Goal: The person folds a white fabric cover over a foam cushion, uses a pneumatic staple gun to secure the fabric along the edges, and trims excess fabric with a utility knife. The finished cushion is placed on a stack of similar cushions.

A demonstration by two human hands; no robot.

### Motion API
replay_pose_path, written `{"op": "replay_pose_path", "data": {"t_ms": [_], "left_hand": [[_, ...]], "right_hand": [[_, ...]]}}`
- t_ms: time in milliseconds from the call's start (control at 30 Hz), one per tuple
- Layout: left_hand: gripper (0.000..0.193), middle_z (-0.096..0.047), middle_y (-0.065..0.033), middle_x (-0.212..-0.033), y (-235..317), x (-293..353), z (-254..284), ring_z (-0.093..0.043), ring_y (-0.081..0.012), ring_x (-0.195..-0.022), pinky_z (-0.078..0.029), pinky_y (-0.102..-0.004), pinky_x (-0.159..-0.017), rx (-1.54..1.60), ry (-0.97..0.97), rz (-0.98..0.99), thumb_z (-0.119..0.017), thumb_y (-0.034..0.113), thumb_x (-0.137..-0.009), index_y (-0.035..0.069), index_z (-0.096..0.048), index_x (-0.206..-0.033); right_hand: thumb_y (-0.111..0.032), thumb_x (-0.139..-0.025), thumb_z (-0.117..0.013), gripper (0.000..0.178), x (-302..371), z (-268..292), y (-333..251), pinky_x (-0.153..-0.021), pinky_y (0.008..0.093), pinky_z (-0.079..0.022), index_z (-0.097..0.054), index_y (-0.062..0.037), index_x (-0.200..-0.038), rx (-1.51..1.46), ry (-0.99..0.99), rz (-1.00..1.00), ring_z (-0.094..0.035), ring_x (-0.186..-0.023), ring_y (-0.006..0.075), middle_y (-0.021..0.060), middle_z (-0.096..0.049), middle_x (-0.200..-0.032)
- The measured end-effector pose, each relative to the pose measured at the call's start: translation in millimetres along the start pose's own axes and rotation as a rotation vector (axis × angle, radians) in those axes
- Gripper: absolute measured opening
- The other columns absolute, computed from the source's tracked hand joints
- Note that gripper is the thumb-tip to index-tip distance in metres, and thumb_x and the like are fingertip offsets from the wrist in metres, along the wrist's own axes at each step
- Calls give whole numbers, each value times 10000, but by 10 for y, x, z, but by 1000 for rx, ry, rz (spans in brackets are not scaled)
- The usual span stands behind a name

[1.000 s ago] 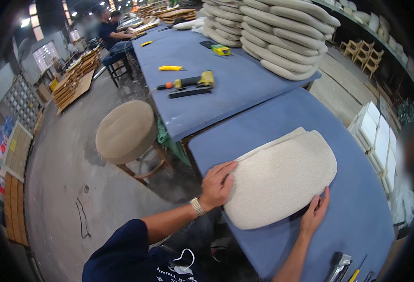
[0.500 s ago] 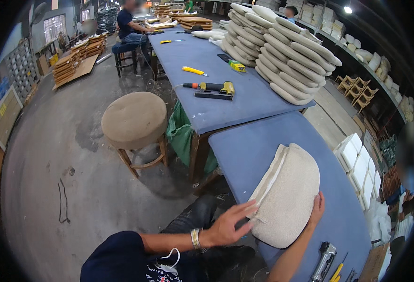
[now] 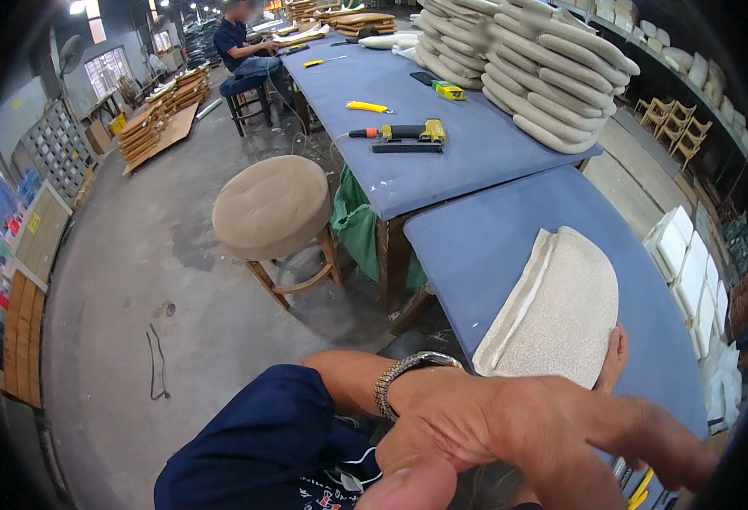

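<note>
A cream, textured seat cushion [image 3: 556, 314] with a folded seam along its left side lies on the near blue table [image 3: 467, 246]. At the cushion's right edge, my right hand [image 3: 615, 357] grips it; only part of that hand shows. My left hand [image 3: 510, 429], with a metal band at the wrist, is raised large and close in front. It holds nothing, its fingers are apart, and it covers the cushion's lower end. Yellow-handled tools [image 3: 641, 489] at the near end of the table are mostly hidden behind this hand.
On the farther table [image 3: 442, 183] lie a staple gun [image 3: 408, 133], a yellow utility knife [image 3: 369, 107] and a tape measure [image 3: 448, 90], beside stacked cushions [image 3: 552, 81]. A padded stool [image 3: 273, 208] stands to the left. Another person [image 3: 242, 47] sits far back. Bundled white pads [image 3: 688, 263] stand at right.
My left hand has left the cushion's seam and risen toward the camera. The right hand stays at the cushion's edge. The whole view has shifted slightly.
</note>
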State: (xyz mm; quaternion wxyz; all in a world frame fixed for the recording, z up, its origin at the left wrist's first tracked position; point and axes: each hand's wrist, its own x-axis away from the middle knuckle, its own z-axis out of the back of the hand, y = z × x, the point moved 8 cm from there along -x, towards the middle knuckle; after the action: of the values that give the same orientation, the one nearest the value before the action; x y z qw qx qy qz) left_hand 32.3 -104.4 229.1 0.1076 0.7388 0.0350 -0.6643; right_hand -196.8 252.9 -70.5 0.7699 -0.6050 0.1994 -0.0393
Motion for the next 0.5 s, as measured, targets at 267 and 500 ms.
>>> {"op": "replay_pose_path", "data": {"t_ms": [267,500], "left_hand": [[918,-491,-455,-1335,-238,101,-68,-568,-525,-1211,-412,-557,-1065,6,-6,-77,-383,781,-939,-38,-711,-1190],[956,-509,-510,-1264,-293,228,-135,-575,-588,-1175,-433,-608,-1029,89,30,-47,-355,800,-937,-51,-762,-1094]], "right_hand": [[-280,-1044,-572,419,19,-61,-8,-975,315,-471,-609,32,-1321,27,-32,10,-625,-1102,191,125,-680,-1215],[-248,-1038,-582,398,22,-87,-15,-979,326,-476,-609,50,-1300,-1,-6,32,-635,-1092,196,135,-692,-1184]]}}
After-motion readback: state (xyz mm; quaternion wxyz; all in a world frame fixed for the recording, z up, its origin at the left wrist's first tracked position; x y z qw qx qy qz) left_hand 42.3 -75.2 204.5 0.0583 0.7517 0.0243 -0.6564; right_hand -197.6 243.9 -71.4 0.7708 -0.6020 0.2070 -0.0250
